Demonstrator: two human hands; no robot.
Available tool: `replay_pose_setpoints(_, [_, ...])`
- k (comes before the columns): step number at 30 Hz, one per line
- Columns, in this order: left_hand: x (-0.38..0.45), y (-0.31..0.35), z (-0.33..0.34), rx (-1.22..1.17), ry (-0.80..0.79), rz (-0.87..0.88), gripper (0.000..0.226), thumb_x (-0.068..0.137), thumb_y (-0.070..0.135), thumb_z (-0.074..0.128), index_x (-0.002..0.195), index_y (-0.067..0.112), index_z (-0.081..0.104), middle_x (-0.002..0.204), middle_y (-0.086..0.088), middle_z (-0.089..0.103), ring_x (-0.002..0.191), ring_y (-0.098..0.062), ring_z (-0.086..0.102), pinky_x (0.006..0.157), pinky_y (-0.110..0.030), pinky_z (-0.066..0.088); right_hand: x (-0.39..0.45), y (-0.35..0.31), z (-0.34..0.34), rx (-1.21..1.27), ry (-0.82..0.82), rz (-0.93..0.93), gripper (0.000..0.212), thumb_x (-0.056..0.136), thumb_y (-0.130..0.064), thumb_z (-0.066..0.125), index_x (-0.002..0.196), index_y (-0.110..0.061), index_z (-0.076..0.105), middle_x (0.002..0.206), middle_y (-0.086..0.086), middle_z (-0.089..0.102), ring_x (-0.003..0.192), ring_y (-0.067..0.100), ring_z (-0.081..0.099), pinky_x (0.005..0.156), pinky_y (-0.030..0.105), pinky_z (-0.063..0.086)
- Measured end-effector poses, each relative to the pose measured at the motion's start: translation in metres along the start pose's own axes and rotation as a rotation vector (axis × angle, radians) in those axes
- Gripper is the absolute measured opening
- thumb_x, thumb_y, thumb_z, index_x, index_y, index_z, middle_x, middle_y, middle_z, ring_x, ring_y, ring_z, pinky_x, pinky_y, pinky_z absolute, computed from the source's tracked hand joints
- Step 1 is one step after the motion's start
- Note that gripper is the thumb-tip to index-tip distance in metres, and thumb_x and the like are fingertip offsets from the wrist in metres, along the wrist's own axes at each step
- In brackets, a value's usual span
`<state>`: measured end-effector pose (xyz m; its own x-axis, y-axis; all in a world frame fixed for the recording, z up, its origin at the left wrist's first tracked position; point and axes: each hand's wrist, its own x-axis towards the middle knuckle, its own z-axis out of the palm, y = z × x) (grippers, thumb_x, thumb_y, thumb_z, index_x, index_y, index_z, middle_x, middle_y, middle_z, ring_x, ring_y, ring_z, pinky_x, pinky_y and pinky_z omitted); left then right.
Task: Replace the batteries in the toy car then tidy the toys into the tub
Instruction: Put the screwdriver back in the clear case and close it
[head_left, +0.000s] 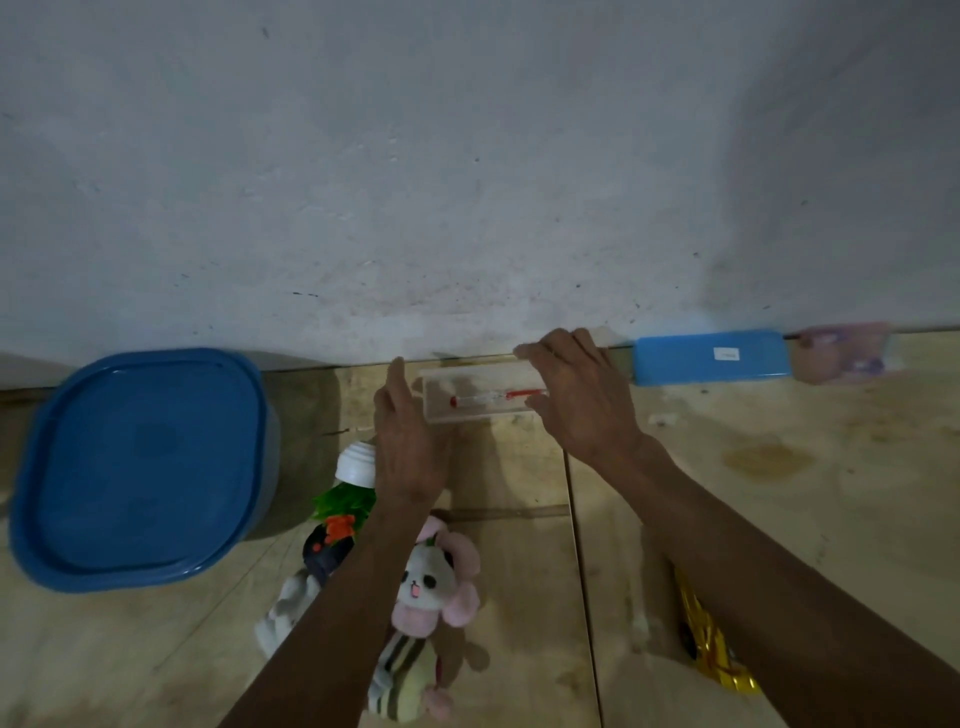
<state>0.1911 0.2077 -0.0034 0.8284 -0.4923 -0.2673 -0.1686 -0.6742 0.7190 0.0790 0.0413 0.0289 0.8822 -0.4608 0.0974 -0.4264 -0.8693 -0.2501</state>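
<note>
Both hands, the left hand and right hand, have fingers apart around the clear box, so it could slip against the wall and spill the little red tool.

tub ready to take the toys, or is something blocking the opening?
Blocked: the blue lid sits on the tub, covering its whole top. It has to come off before the plush toy or anything else can go in. Both hands are away from it, the left hand and right hand at the clear box by the wall.
</note>
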Motion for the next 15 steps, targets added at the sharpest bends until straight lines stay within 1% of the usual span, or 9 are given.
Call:
replay_pose_setpoints(2, [-0.004,-0.002,0.0,0.151,0.016,0.089,0.087,0.084,0.014,0.076,0.154,0.023,0.025,0.152,-0.017,0.03,0.135,-0.035,0.038,0.1,-0.051,0.048,-0.007,0.001,0.005,-0.013,-0.023,-0.016,0.052,0.068,-0.019,0.086,0.116,-0.017,0.067,0.109,0.005,0.062,0.101,0.027,0.057,0.077,0.041,0.05])
replay_pose_setpoints(4, [-0.005,-0.004,0.0,0.297,0.012,0.186,0.074,0.084,0.009,0.075,0.148,0.022,0.041,0.154,-0.017,0.031,0.139,-0.037,0.033,0.102,-0.055,0.048,-0.013,0.005,0.016,-0.011,-0.04,-0.025,0.045,0.068,-0.019,0.087,0.11,-0.017,0.072,0.109,0.005,0.066,0.102,0.029,0.06,0.077,0.042,0.053])
replay_pose_setpoints(6, [-0.001,-0.007,0.001,0.424,0.011,0.297,0.059,0.082,0.003,0.076,0.137,0.016,0.059,0.148,-0.02,0.042,0.134,-0.042,0.04,0.096,-0.056,0.052,-0.02,0.007,0.027,-0.005,-0.044,-0.023,0.039,0.069,-0.021,0.087,0.106,-0.017,0.075,0.11,0.005,0.069,0.105,0.03,0.062,0.077,0.043,0.056])
replay_pose_setpoints(8, [0.005,-0.011,0.002,0.465,0.016,0.369,0.044,0.08,0.004,0.078,0.123,0.01,0.069,0.137,-0.023,0.054,0.123,-0.046,0.05,0.087,-0.057,0.056,-0.025,0.009,0.036,-0.001,-0.025,-0.027,0.035,0.073,-0.022,0.085,0.106,-0.018,0.075,0.114,0.005,0.07,0.107,0.032,0.062,0.078,0.044,0.057])
replay_pose_setpoints(11, [0.012,-0.012,0.003,0.492,0.032,0.441,0.032,0.078,0.006,0.081,0.11,0.005,0.075,0.124,-0.025,0.063,0.111,-0.049,0.058,0.079,-0.055,0.058,-0.031,0.011,0.044,-0.024,0.036,-0.045,0.03,0.079,-0.023,0.081,0.108,-0.017,0.075,0.116,0.006,0.07,0.11,0.033,0.062,0.079,0.043,0.057])
replay_pose_setpoints(15, [0.013,-0.015,0.007,0.524,0.022,0.446,0.027,0.083,0.006,0.077,0.11,0.003,0.075,0.126,-0.024,0.061,0.115,-0.048,0.055,0.082,-0.052,0.058,-0.037,0.013,0.058,-0.082,0.086,-0.057,0.03,0.081,-0.018,0.079,0.111,-0.018,0.075,0.119,0.005,0.07,0.108,0.031,0.062,0.081,0.04,0.055])
